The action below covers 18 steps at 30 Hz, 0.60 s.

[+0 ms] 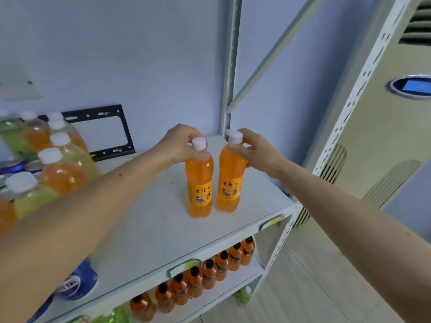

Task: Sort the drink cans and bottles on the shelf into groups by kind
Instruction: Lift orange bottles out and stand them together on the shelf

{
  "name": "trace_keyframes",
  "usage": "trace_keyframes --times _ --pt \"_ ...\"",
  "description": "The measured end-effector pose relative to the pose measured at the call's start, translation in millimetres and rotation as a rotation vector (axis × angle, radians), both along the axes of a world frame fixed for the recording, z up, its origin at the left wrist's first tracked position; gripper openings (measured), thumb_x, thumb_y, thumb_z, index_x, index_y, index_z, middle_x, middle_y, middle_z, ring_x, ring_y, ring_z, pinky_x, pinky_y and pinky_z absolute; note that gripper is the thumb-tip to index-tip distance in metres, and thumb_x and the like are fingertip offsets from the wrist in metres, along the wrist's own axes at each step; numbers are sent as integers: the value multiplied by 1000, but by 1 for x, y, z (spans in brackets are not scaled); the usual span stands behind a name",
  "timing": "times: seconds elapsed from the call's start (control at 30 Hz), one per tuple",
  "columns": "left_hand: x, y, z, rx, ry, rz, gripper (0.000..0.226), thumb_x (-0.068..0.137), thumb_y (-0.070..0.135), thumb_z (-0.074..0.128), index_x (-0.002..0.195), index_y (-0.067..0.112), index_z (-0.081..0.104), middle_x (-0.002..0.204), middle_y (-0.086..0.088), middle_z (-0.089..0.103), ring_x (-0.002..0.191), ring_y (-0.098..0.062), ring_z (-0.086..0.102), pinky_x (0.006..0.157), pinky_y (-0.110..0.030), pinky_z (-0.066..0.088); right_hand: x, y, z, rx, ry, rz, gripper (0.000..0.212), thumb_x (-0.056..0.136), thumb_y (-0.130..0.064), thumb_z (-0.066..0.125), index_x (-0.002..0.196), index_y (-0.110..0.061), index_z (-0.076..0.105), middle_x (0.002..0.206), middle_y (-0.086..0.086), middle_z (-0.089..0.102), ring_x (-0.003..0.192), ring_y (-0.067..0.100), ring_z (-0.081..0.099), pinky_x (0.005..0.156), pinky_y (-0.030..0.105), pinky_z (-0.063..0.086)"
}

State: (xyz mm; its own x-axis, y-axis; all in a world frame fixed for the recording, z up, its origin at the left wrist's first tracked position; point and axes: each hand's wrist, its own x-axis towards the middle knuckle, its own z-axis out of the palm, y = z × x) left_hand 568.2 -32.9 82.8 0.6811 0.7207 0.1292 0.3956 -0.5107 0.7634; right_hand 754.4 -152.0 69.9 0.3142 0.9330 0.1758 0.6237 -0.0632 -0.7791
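Observation:
Two orange soda bottles with white caps stand upright side by side on the white shelf board (pixel 149 220), toward its right end. My left hand (pixel 184 145) grips the neck of the left orange bottle (pixel 200 185) just below the cap. My right hand (pixel 254 150) grips the neck of the right orange bottle (pixel 229 183). Both bottles touch the board. At the far left stands a mixed cluster of orange and pale green bottles (pixel 58 164) with white caps, with blue cans (pixel 14 166) among them.
A blue can (pixel 78 279) lies near the shelf's front left edge under my left forearm. The lower shelf holds a row of black-capped orange bottles (pixel 200 273) and green bottles (pixel 242 297). A perforated white upright (pixel 345 127) and a floor air conditioner (pixel 384 136) stand on the right.

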Motion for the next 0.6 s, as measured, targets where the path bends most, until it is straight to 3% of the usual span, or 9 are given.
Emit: trace_keyframes --times 0.17,0.37,0.6 --pt "1 -12 -7 -43 -41 79 38 73 20 83 107 14 67 111 -2 67 110 -21 61 95 -47 51 14 3 -10 9 34 109 23 93 -37 61 111 -23 57 114 3 62 106 22 61 87 41 55" --pt "7 -33 -32 -93 -33 153 74 64 23 89 122 28 43 117 5 58 111 -18 57 93 -42 52 12 3 -13 -13 11 137 36 94 -43 56 121 -21 50 114 -1 58 104 21 59 86 40 55" --pt "-1 -42 -43 -94 -120 246 75 64 20 89 124 29 46 123 4 58 115 -18 56 95 -42 51 4 -2 -13 0 -4 143 36 95 -43 54 121 -19 46 107 -2 54 98 19 57 79 36 54"
